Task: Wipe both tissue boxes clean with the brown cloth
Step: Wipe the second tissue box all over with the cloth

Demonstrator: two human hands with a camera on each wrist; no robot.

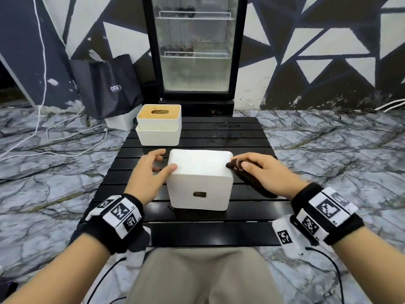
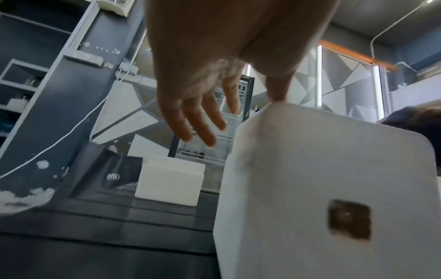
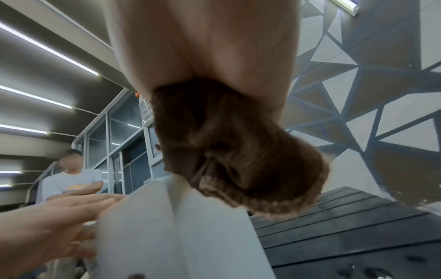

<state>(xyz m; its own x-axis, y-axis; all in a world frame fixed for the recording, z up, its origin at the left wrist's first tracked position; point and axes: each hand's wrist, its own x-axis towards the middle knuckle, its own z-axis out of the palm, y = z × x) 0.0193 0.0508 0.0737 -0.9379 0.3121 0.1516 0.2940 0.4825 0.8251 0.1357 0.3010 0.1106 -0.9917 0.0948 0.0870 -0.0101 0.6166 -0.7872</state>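
My right hand (image 1: 260,172) has its grip closed around the bunched brown cloth (image 1: 236,165), pressing it against the top right edge of the near tissue box (image 1: 200,178), which stands on the black slatted table (image 1: 245,137). Most of the cloth is hidden under my fingers; a dark tail trails beneath my palm. My left hand (image 1: 151,174) has a wide, loose grip, thumb touching the box's top left corner, fingers spread apart beside it. The far tissue box (image 1: 158,126), with a wooden lid, sits at the table's back left. The wrist views are blurred.
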